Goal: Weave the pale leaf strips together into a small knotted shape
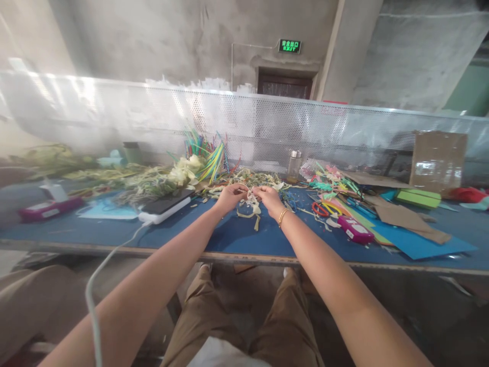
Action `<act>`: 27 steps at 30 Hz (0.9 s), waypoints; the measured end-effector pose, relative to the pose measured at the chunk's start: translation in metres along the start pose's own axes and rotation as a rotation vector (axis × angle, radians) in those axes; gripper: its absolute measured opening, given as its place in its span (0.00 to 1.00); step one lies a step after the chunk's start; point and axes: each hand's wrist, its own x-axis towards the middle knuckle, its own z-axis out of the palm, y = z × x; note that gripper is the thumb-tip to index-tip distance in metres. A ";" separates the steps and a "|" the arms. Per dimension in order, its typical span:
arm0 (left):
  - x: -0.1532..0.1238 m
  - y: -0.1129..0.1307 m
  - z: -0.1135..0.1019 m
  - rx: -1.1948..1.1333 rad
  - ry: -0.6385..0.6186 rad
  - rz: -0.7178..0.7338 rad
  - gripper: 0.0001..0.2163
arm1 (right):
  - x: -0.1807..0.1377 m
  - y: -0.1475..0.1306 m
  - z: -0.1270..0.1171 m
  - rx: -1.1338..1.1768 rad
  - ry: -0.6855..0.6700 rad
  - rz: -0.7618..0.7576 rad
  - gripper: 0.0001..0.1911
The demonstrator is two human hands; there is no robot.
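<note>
Over the blue tabletop [229,237], my left hand [231,198] and my right hand [269,199] meet with their fingertips close together. Both are closed in a pinch on a small pale piece of thin material [250,197], whose exact kind I cannot make out. Cream strips [255,211] hang or lie just below the fingers. Past the hands spreads a heap of pale green and cream strips [252,178]. A gold-coloured bracelet [282,217] circles my right wrist.
Left of my hands lies a black-and-white device [168,206] with a white cable [91,285]. To the right are red-handled scissors [320,209], a magenta box [355,229] and blue sheets [416,239]. A glass bottle [294,165] stands before the perforated metal screen [263,127].
</note>
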 end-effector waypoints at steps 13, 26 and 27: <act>-0.005 0.006 0.002 -0.081 -0.071 -0.194 0.12 | -0.005 -0.007 0.003 0.020 0.009 -0.065 0.12; -0.007 0.009 0.004 -0.249 -0.158 -0.276 0.09 | -0.005 -0.004 0.005 0.003 0.105 -0.090 0.10; -0.007 0.009 0.004 -0.286 -0.160 -0.278 0.11 | -0.004 -0.004 0.004 0.009 0.114 -0.090 0.10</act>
